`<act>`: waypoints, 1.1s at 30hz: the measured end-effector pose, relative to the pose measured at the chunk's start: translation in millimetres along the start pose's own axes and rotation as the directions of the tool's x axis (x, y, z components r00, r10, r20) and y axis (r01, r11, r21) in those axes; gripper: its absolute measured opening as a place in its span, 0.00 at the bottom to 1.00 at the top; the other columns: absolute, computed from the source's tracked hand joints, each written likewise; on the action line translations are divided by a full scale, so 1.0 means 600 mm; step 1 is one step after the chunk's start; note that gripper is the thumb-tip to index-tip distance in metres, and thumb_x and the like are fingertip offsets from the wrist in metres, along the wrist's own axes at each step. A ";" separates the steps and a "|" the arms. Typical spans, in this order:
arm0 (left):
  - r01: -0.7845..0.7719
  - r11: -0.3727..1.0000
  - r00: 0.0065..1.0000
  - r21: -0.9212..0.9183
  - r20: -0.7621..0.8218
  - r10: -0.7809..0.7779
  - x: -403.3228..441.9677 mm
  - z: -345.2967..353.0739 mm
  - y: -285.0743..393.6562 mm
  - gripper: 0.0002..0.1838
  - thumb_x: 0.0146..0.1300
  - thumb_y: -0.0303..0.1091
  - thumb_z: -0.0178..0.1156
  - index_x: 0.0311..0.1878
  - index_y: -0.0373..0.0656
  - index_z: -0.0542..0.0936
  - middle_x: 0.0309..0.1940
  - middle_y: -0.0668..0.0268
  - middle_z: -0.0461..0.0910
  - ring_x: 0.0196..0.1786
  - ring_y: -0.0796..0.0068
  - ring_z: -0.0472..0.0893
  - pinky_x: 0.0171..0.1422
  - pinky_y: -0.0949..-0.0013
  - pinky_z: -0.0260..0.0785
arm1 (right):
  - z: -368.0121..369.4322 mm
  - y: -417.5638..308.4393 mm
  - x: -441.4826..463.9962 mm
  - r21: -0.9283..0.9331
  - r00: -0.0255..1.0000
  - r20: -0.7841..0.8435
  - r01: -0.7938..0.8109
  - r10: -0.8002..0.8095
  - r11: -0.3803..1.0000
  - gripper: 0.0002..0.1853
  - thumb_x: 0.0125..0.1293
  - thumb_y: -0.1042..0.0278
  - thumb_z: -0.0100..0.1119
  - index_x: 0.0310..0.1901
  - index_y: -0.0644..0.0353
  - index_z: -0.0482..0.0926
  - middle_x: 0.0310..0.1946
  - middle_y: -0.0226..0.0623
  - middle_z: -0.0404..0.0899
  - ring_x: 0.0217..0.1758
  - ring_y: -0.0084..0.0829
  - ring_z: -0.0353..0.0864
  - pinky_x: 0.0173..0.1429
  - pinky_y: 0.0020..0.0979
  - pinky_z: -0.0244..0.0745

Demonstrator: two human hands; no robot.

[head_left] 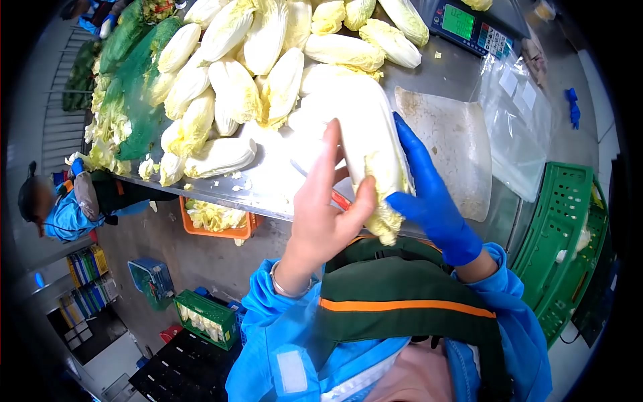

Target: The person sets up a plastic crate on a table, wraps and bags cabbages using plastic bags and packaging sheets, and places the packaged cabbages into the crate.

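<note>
We see the bare left hand [328, 201] raised with its fingers pointing away from the body and the thumb spread apart from them, the thumb against a long white-and-yellow Chinese cabbage [378, 144]. A slim red object [341, 199] shows between that thumb and the fingers, but we cannot tell whether the hand is closed on it. On the opposite side we find the right hand, in a bright blue glove [432, 204], clamped on the cabbage, its fingers stretched along the flank and its thumb across the leafy part. We see both forearms reach up from light blue sleeves, either side of a dark green apron with an orange stripe [395, 285]. The cabbage is in front of the body, over the near side of a shiny metal table [268, 201]; its long axis runs away from the person, pale thick end far, frilly yellow tip toward the apron. Around it we make out a heap of pale cabbages [231, 94], a worn whitish curved sheet [445, 154], clear plastic bags [516, 127] and a grey scale with a lit green display [459, 23]. Beyond, we see a tall green perforated plastic crate [556, 248], an orange plastic crate of leaves [218, 233], a grey floor [140, 244] and a co-worker in blue [60, 211].
</note>
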State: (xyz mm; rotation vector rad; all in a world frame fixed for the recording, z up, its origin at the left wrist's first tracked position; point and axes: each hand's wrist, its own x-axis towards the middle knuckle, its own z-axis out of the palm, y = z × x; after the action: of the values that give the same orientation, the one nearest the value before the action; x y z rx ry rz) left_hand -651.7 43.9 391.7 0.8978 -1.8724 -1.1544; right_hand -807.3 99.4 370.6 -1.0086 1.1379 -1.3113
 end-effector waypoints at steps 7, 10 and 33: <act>-0.005 1.000 0.995 0.001 0.104 0.005 0.015 -0.018 0.008 0.37 0.54 0.22 0.55 0.67 0.30 0.52 0.60 0.43 0.64 0.63 0.55 0.68 0.55 0.64 0.71 | 0.003 0.000 0.000 0.143 0.991 -0.053 -0.116 0.125 0.983 0.45 0.57 0.62 0.61 0.70 0.61 0.45 0.69 0.45 0.51 0.71 0.37 0.52 0.71 0.35 0.51; -0.010 1.000 0.999 -0.019 0.047 0.011 0.019 -0.013 0.011 0.35 0.51 0.20 0.57 0.66 0.39 0.60 0.63 0.47 0.62 0.62 0.55 0.69 0.55 0.65 0.70 | 0.003 0.010 0.000 0.225 0.984 -0.063 -0.149 0.167 0.963 0.44 0.57 0.64 0.59 0.70 0.60 0.45 0.69 0.45 0.50 0.71 0.38 0.52 0.71 0.35 0.50; -0.528 0.476 0.846 0.703 0.389 0.364 0.077 -0.051 0.056 0.09 0.41 0.28 0.61 0.30 0.48 0.78 0.56 0.61 0.71 0.61 0.54 0.66 0.65 0.48 0.53 | -0.016 -0.043 0.027 -0.056 0.989 -0.150 0.001 -0.010 0.998 0.43 0.55 0.62 0.64 0.69 0.61 0.50 0.66 0.46 0.57 0.68 0.38 0.58 0.69 0.36 0.56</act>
State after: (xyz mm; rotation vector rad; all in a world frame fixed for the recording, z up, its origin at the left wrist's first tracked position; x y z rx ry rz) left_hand -653.5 4.4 443.1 0.6411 -2.6325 0.0051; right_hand -822.6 83.2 393.6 -0.9664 1.2932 -1.3851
